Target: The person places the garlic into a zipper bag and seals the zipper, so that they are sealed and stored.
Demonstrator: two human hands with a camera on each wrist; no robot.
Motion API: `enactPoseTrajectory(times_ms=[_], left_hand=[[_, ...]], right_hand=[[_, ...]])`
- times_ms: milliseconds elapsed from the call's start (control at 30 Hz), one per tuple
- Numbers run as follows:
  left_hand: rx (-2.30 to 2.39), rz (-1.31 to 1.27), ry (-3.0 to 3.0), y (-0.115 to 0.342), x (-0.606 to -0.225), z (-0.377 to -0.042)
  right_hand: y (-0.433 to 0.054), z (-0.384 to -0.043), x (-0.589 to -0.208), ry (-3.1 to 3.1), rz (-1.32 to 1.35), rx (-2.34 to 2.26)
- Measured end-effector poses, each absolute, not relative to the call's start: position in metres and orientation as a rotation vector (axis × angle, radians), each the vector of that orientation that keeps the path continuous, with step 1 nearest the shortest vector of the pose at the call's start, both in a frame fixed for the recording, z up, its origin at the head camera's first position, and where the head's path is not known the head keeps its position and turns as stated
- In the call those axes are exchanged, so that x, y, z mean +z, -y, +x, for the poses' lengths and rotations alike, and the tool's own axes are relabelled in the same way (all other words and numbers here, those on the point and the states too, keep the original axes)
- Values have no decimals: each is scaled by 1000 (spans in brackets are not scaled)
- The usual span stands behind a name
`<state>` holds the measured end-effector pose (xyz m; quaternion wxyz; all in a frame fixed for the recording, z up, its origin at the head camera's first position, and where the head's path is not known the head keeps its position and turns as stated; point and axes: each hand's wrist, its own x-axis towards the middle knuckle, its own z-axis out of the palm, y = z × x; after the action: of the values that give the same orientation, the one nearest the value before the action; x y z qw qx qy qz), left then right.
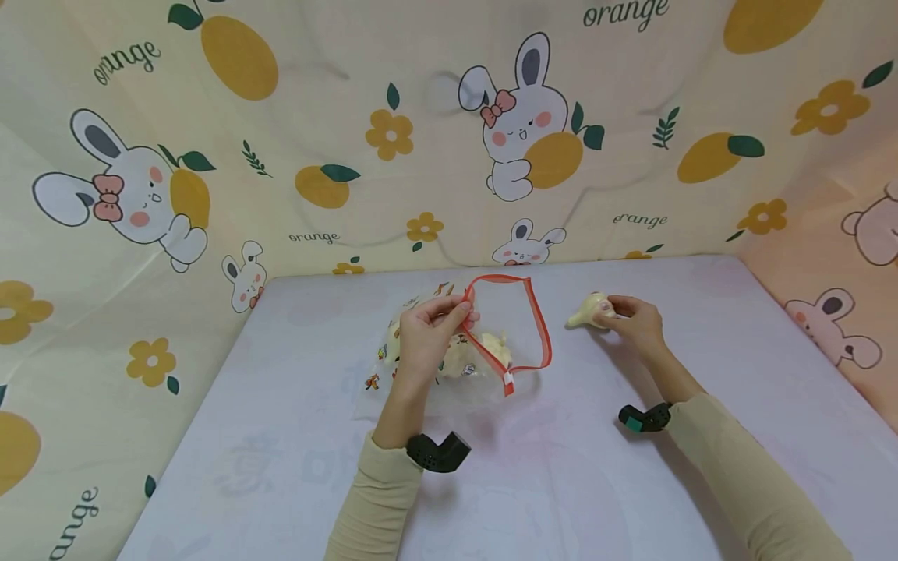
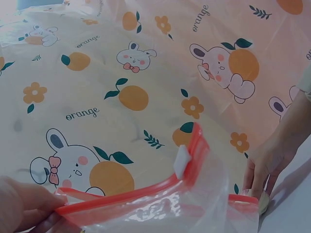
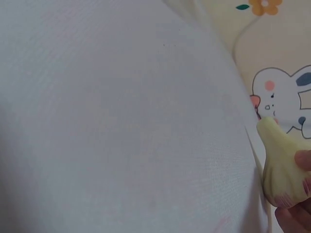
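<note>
My left hand (image 1: pixel 426 333) pinches the red zip edge of a clear zip bag (image 1: pixel 393 393) printed with small coloured figures. The bag's mouth, edged in red and fitted with a white slider (image 2: pixel 182 161), gapes toward the right. Inside the bag lie several pale lumps (image 1: pixel 459 358), partly hidden by the print and my hand. To the right of the bag, my right hand (image 1: pixel 637 323) holds a garlic bulb (image 3: pixel 284 167) by its rounded end, close over the table. The bulb is pale yellow with purplish streaks at the base, and its stem points left.
A white cloth covers the table (image 1: pixel 281 436). Behind and at both sides hangs a curtain (image 1: pixel 435 195) printed with rabbits and oranges, meeting the table's back edge. Each wrist wears a black camera (image 1: pixel 438 452).
</note>
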<state>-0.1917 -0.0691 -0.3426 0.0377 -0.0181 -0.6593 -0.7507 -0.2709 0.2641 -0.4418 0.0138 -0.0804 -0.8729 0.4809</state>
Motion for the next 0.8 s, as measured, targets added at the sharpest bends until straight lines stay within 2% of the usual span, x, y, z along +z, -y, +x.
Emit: enactPoseTrajectory(times_ms=[800], left_hand=[[-2327,-65,1999,68,-341,-190]], right_hand=[[-264,-263,-433,2722,-214,1468]])
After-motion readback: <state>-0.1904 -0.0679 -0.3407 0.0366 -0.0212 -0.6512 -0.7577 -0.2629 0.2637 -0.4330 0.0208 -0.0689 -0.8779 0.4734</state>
